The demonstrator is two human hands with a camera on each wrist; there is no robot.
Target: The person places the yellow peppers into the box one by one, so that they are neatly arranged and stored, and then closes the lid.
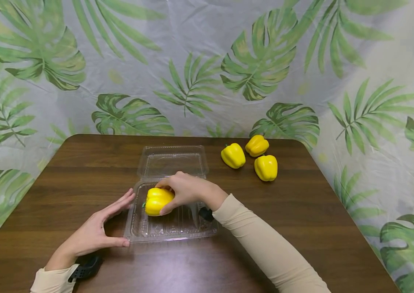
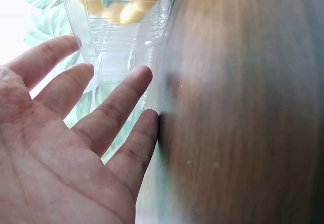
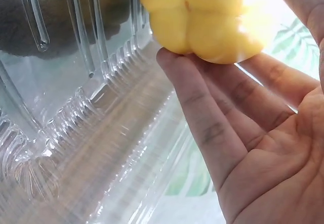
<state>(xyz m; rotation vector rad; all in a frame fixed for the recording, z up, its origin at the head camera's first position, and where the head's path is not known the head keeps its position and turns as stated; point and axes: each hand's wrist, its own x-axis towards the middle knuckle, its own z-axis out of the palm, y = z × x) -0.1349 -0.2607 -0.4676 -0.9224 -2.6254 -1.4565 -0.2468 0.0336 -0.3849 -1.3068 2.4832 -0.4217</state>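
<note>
Right hand (image 1: 188, 189): fingers grip one yellow pepper (image 1: 157, 203) inside the clear container (image 1: 141, 228). Left hand (image 1: 93, 232): fingers extended, spread at the container's left edge. Lid (image 1: 171, 162): folded back. Further peppers (image 1: 233, 156) (image 1: 257, 145) (image 1: 266, 168): three, on the surface (image 1: 309, 203), rear right.

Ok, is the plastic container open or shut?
Open: its lid is folded back; the right hand holds a pepper over the base.

The brown wood-grain table (image 1: 324, 211) carries an open clear plastic container (image 1: 171, 235) and three yellow peppers (image 1: 266, 168).

Glare on table (image 1: 177, 268) (2 wrist views part-overexposed).
</note>
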